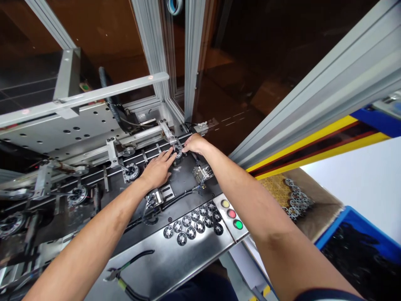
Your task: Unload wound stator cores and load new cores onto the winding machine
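A round, dark-and-silver slotted part [178, 154] sits at the far right end of the machine's track, under a metal arm [168, 133]. My left hand [157, 170] reaches to its left side with the fingers stretched out, fingertips at its rim. From the right, my right hand [196, 144] has its fingers closed at the part's edge; the exact grip is partly hidden. Farther left along the track sit similar round parts, one [130, 171] just beyond my left wrist and another [77, 195] past it.
Several small round parts [191, 232] lie on the steel ledge [175, 267] beside yellow, red and green buttons [232, 214]. Pliers [116, 274] rest at the front. To the right are a box [328, 200] holding metal rings and a blue bin [347, 213] of black pieces. Aluminium posts [194, 54] frame the machine.
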{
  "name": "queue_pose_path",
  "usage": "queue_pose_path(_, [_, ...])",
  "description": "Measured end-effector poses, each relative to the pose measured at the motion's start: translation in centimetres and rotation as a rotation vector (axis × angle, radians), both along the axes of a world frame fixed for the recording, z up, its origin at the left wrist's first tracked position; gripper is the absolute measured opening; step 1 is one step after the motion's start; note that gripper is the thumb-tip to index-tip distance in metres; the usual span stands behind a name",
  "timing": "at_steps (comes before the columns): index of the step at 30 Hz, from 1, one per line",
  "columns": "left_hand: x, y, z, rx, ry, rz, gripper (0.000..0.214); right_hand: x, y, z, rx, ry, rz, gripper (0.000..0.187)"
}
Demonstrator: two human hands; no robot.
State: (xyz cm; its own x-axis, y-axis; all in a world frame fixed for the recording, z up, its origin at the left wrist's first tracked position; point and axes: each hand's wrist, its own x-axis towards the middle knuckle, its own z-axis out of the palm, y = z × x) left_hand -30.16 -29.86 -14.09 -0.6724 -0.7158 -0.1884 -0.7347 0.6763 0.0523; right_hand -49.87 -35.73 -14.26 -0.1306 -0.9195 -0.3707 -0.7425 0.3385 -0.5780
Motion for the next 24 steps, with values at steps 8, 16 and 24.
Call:
queue_pose_path(8, [-0.2, 0.0, 0.2, 0.018, -0.002, 0.009, 0.078, 0.0, 0.9, 0.7, 0.030, -0.088, -0.039, 0.032])
queue_pose_path(16, [-0.2, 0.0, 0.2, 0.032, -0.005, 0.008, 0.078, -0.1, 0.8, 0.3, 0.030, -0.090, -0.033, 0.031])
queue_pose_path(24, [-0.4, 0.0, 0.3, 0.041, -0.048, 0.023, 0.081, 0.3, -0.5, 0.6, -0.013, -0.040, 0.035, 0.039])
